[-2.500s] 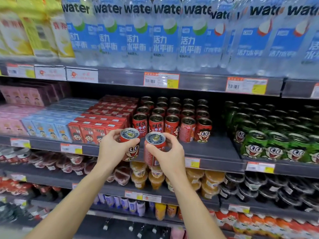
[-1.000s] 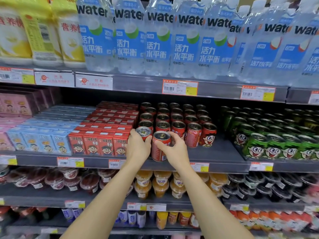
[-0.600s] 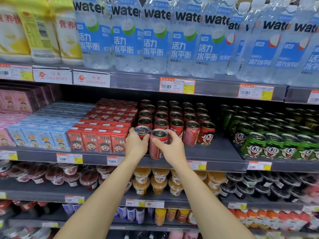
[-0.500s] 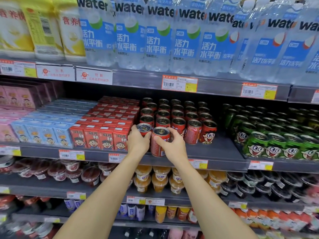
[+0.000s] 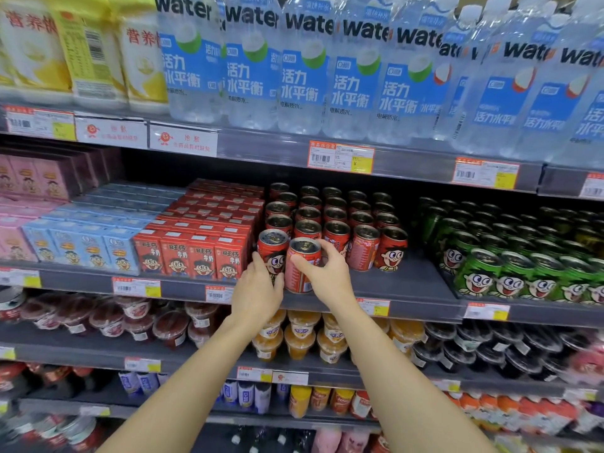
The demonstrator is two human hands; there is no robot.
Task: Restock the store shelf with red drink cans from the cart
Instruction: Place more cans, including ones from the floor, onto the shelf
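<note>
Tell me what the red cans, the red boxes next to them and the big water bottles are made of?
The red cans look like metal: shiny silver tops with rims, printed sides. The red boxes seem to be coated paper carton, given their flat faces and sharp folded corners. The water bottles look like clear plastic: you can see through them, and they wear glossy blue labels.

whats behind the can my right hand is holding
Behind the can in the right hand stand rows of red cans running back to the shelf's dark rear. The can directly behind shows only its top; the held can hides its body.
</note>
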